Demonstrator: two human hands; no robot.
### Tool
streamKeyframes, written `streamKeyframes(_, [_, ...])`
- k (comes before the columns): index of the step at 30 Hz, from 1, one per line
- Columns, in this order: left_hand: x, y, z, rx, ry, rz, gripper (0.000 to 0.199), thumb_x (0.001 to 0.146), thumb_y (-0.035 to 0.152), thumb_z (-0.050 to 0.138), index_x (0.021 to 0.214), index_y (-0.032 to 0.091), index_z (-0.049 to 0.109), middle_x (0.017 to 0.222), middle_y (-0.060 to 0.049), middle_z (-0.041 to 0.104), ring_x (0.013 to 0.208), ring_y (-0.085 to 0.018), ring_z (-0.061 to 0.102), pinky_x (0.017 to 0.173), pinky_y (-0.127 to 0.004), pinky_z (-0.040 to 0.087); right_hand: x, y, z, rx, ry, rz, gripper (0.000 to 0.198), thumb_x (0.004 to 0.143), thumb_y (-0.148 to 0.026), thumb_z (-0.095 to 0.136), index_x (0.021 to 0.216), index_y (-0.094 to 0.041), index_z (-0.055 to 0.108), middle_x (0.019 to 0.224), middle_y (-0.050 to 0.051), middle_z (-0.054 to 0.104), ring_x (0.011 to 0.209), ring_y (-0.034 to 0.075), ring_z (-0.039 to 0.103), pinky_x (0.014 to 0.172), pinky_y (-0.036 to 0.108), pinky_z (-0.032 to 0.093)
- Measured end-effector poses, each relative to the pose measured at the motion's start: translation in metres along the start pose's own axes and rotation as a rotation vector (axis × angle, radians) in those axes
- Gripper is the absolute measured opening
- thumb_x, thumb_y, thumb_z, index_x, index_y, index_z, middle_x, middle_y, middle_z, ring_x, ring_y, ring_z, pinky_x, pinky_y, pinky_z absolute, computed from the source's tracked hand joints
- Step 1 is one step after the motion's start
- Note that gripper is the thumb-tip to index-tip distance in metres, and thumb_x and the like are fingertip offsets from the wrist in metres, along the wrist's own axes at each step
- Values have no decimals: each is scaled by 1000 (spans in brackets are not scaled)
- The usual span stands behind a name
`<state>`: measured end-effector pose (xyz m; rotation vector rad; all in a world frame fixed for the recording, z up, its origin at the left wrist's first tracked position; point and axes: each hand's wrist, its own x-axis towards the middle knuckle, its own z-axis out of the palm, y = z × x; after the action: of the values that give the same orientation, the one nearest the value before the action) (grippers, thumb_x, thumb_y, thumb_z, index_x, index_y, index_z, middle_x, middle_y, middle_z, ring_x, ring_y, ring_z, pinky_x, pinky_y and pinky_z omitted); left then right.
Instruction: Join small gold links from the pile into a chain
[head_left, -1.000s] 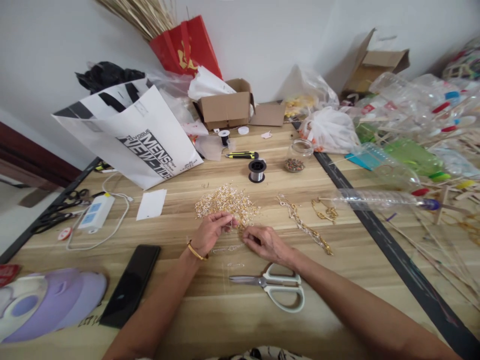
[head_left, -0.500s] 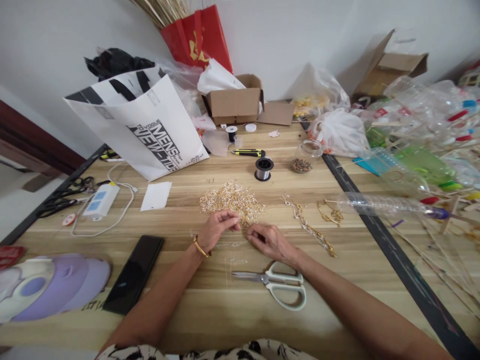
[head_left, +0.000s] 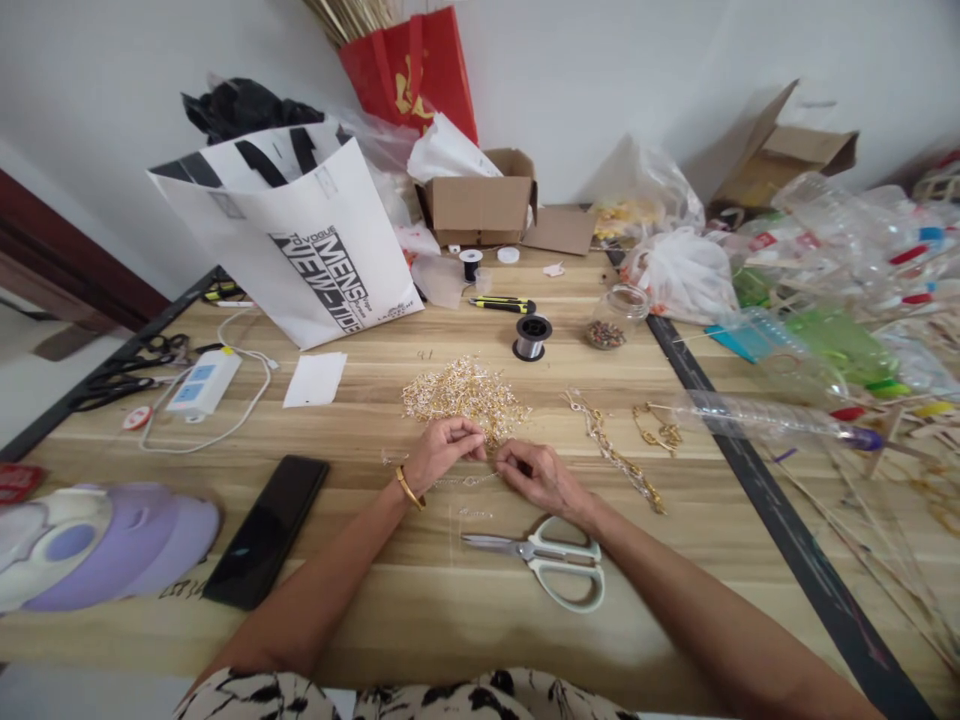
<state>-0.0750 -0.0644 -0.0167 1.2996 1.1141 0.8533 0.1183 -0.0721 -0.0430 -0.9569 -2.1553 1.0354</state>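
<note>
My left hand [head_left: 451, 448], with a gold bangle [head_left: 410, 488] at its wrist, is closed in a pinch just in front of a heap of small gold and silver beads [head_left: 463, 390]. Close by on the right, my right hand [head_left: 541, 473] is pinched too, fingertips facing the left ones. Whatever lies between the fingers is too small to make out. Beneath the hands a thin silver chain [head_left: 470, 481] runs along the table, and a short bit of chain [head_left: 476, 513] lies nearer me. White-handled scissors [head_left: 566, 565] rest below my right hand, blades pointing left.
A wire spool [head_left: 532, 338], a yellow-black cutter [head_left: 504, 304] and a jar of beads [head_left: 607, 332] stand behind the heap. Gold and silver chains [head_left: 616, 450] lie to the right, near plastic bottles [head_left: 840, 345]. A phone [head_left: 266, 530] and a power strip [head_left: 201, 385] are left.
The view has shifted slightly. Both hands stay pinched close together in front of the heap, their fingers barely moved.
</note>
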Motion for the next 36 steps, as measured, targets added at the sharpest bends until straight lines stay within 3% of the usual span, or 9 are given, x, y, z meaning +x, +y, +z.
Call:
streamKeyframes(21, [1, -6, -1, 18, 1, -5, 16, 73, 28, 65, 71, 12, 64, 66, -2, 65, 61, -11, 55, 62, -22, 44, -1, 3, -4, 69, 2, -11, 13, 85, -20, 48, 79, -15, 58, 61, -2, 50, 54, 9, 41, 50, 19, 31])
streamKeyframes(36, [0, -13, 5, 323, 25, 155, 14, 75, 28, 61, 71, 14, 63, 69, -4, 63, 63, -14, 56, 61, -24, 43, -2, 3, -5, 126, 13, -16, 11, 82, -18, 49, 74, -15, 55, 59, -3, 48, 52, 8, 41, 50, 18, 32])
